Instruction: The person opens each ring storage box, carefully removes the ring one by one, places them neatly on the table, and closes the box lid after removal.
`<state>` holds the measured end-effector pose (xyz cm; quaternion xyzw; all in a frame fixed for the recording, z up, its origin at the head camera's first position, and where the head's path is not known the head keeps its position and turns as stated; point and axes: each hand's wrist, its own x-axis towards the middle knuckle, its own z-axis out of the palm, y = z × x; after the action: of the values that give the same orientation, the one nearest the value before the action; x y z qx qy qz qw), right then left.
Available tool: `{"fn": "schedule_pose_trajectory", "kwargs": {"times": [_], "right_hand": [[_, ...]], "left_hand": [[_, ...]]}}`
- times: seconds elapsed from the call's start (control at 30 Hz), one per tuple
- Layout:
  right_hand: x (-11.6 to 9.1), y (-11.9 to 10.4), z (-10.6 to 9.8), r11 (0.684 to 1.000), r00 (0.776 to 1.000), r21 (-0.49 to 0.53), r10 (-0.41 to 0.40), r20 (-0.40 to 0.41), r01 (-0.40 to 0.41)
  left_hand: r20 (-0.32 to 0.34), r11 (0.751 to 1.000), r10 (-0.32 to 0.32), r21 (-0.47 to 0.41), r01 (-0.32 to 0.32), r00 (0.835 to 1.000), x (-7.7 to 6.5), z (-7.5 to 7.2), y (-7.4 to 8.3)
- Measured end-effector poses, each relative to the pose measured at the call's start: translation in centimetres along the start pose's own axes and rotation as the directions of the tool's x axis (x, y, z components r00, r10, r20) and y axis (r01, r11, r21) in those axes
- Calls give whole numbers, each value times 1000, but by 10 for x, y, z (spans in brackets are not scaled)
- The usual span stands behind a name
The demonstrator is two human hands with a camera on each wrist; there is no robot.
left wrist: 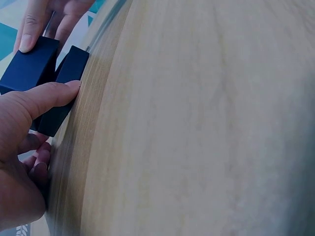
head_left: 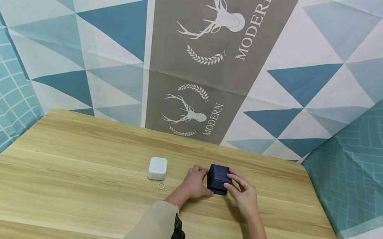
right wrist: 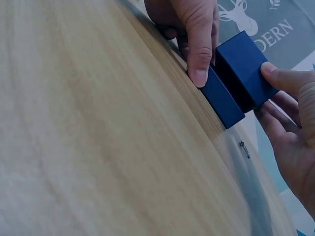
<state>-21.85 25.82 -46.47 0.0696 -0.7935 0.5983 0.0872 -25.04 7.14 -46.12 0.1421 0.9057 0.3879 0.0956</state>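
A small dark blue box, which looks like a ring box, stands on the wooden table. Its lid is tilted up from its base, leaving a dark gap between them. My left hand grips the base, the thumb pressed along its front side in the left wrist view. With thumb and fingers, my right hand pinches the lid from the right. What the box holds is hidden. A small metallic piece lies on the table near the box in the right wrist view; its kind is unclear.
Left of my hands, a white rounded box stands on the table. Just in front of it lies a thin ring. A patterned cloth backdrop rises behind the table's far edge.
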Motion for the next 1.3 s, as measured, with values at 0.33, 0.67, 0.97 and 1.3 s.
{"fn": "schedule_pose_trajectory", "kwargs": {"times": [0.33, 0.67, 0.97, 1.3], "right_hand": [[-2, 0, 0, 1000, 1000, -9, 5, 2, -5], [-3, 0, 0, 1000, 1000, -14, -1, 10, 2], [-4, 1, -1, 1000, 1000, -26, -5, 15, 5], [-4, 2, -1, 1000, 1000, -28, -10, 16, 11]], "left_hand": [[-6, 1000, 1, -3, -1, 1000, 1, 1, -1], [-1, 1000, -6, -4, 6, 1000, 1, 1, -1], [-7, 1000, -3, -5, 3, 1000, 1, 1, -1], [-6, 1000, 1, -4, -1, 1000, 0, 1, 0]]}}
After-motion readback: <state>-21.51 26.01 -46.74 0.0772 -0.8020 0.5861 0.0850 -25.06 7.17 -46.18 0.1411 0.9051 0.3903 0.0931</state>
